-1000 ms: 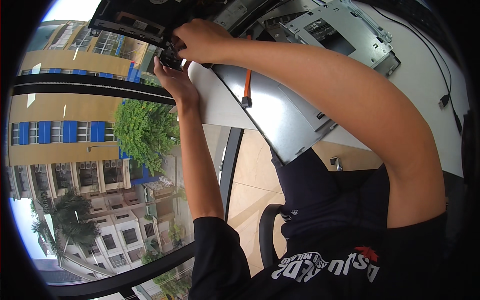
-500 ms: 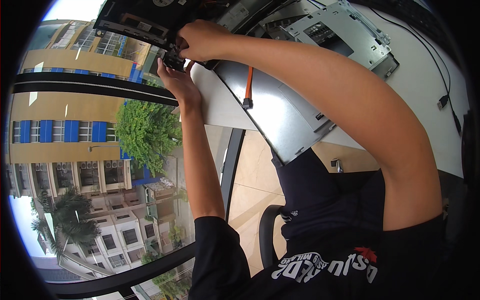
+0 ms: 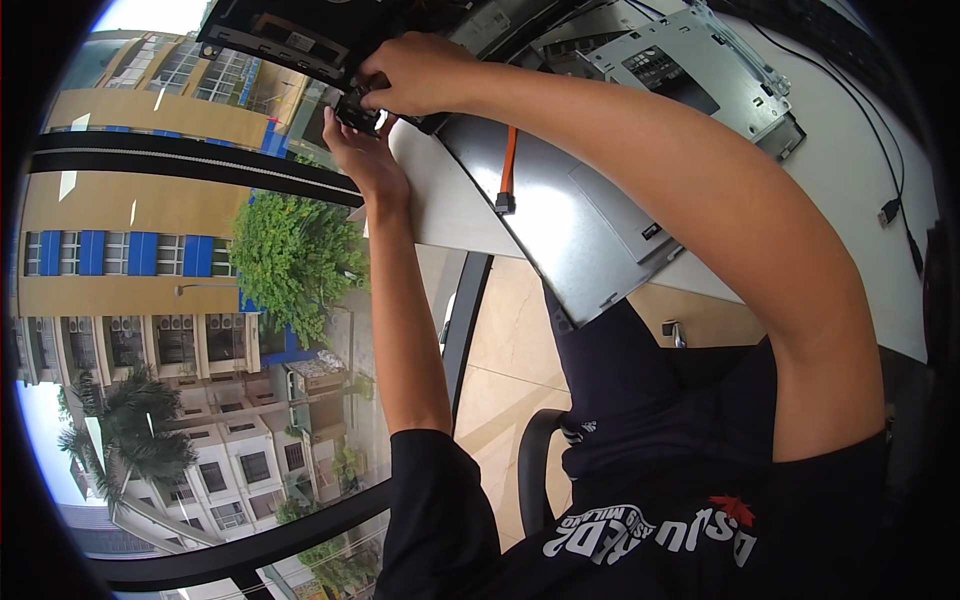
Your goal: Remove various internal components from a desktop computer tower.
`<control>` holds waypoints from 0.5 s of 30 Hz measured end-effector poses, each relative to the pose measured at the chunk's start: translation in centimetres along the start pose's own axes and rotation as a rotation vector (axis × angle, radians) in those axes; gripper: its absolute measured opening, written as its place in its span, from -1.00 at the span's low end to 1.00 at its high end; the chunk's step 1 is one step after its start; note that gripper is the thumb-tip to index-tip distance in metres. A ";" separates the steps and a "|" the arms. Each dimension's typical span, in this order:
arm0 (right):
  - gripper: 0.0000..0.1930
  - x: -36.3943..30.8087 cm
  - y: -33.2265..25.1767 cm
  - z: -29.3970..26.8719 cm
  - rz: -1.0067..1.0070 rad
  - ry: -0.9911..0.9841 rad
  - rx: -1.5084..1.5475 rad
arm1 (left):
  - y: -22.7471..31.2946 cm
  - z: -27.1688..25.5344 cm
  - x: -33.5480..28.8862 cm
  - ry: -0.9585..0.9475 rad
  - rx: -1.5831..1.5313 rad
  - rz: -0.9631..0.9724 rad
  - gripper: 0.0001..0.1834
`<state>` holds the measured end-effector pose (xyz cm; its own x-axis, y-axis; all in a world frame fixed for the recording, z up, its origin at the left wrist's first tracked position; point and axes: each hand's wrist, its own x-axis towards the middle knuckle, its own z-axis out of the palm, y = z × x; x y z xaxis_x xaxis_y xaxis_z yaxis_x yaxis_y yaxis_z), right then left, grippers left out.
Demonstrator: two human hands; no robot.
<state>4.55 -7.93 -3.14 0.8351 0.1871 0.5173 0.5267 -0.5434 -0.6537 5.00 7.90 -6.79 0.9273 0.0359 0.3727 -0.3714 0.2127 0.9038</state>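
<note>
At the corner of an open computer case, my two hands meet around a small black part. My left hand holds it from below, fingertips along its side. From above, my right hand reaches across with bent fingers pinching at the same part; its exact kind is too small to make out. The case's black front frame stands just beyond my hands. Its bare metal side panel lies under my right forearm. An orange-red SATA cable with a black plug hangs over that panel.
A silver metal drive cage rests on the white table at the far right. A black USB cable trails near the right edge. The case's corner overhangs the table above my legs. A window is on my left.
My hands and the small black part have shifted slightly, and the black part shows more between my fingers. The whole view has moved a little, the case appearing slightly further right.
</note>
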 end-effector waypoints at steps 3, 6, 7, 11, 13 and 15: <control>-0.62 0.3 -1.0 0.1 0.086 -0.126 0.028 | 0.3 -0.3 -0.1 -0.026 -0.003 0.006 -0.39; -0.61 0.3 -0.7 -0.2 0.058 -0.113 0.043 | 0.4 0.3 -0.2 -0.028 0.006 0.009 -0.40; -0.61 0.4 -0.6 -0.3 0.058 -0.108 0.041 | 0.3 0.5 -0.3 -0.010 -0.027 0.005 -0.46; -0.62 0.6 -0.5 -0.2 0.062 -0.107 0.075 | 0.3 0.2 -0.4 0.006 -0.032 0.000 -0.51; -0.62 0.7 -0.3 -0.2 0.046 -0.104 0.096 | 0.3 0.3 -0.4 -0.002 -0.035 0.003 -0.50; -0.62 0.9 -0.2 -0.4 0.047 -0.067 0.078 | 0.2 0.3 -0.4 -0.006 -0.037 0.006 -0.49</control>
<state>5.14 -7.95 -2.36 0.8664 0.2186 0.4489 0.4955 -0.4879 -0.7186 4.57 7.63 -6.73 0.9246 0.0313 0.3796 -0.3751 0.2488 0.8930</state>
